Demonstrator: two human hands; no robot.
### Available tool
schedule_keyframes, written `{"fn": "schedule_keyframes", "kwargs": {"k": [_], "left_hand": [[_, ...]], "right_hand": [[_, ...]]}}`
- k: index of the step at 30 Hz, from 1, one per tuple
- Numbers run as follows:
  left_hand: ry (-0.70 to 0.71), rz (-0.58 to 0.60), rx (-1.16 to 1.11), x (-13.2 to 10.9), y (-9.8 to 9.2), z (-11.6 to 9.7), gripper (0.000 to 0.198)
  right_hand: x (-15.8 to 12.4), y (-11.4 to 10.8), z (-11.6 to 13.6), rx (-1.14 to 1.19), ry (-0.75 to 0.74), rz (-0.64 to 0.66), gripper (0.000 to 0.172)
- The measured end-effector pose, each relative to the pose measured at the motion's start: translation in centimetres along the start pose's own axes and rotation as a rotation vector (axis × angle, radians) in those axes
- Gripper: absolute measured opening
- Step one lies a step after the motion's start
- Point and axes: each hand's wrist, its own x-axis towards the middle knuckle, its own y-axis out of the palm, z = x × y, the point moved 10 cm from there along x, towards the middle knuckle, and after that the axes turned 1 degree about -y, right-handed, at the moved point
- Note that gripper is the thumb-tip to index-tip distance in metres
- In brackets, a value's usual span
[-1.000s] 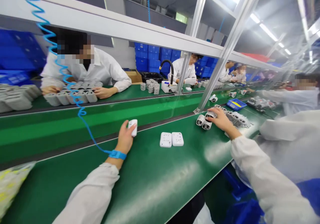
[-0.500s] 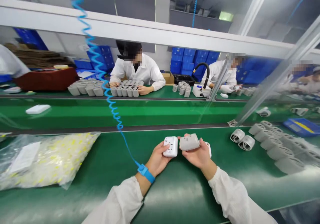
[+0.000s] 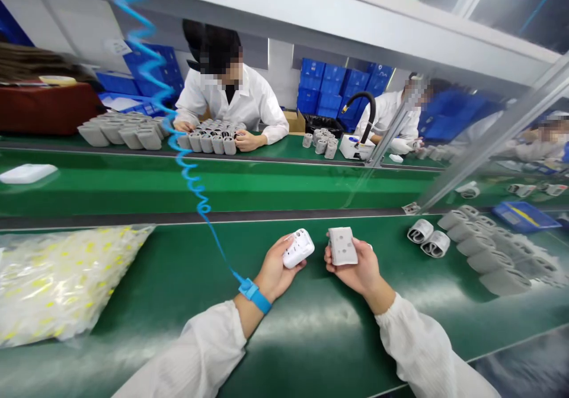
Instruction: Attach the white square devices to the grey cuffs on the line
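The left hand (image 3: 275,270) pinches a white device (image 3: 299,248), thumb at its left edge and fingertips curled below, its slotted face showing. The right hand (image 3: 362,270) grips a grey cuff (image 3: 341,246), fingertips bent round its left edge and dotted face showing; a sliver of white at the right of this grip is too hidden to name. The device and the cuff are apart, a small gap between the two sets of fingers. Right of the right fingers lie two coiled cuffs (image 3: 435,245), and beyond them rows of cuffs (image 3: 491,261). Well left of the left fingers lies a plastic bag (image 3: 62,285) flecked with yellow
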Motion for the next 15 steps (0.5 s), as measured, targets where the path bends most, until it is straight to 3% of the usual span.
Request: {"fn": "schedule_keyframes", "kwargs": {"k": [4,8,11,15], "left_hand": [[-0.081,0.093,0.067,-0.1,0.9,0.4,0.041],[0.057,0.103,0.168,-0.2,1.1,-0.7,0.058],[0.103,0.078,0.162,-0.3,1.0,-1.1,0.054],[0.045,0.045,-0.036,0.0,0.6,-1.1,0.042]], "right_hand": [[0.2,0.5,-0.3,0.041,-0.006,-0.010,0.048],[0.3,-0.6,0.6,-0.036,-0.084,-0.061,0.042],[0.1,-1.4,1.6,-0.129,-0.149,-0.092,0.039],[-0.2,-1.1,1.3,-0.198,-0.136,-0.060,0.047]]}}
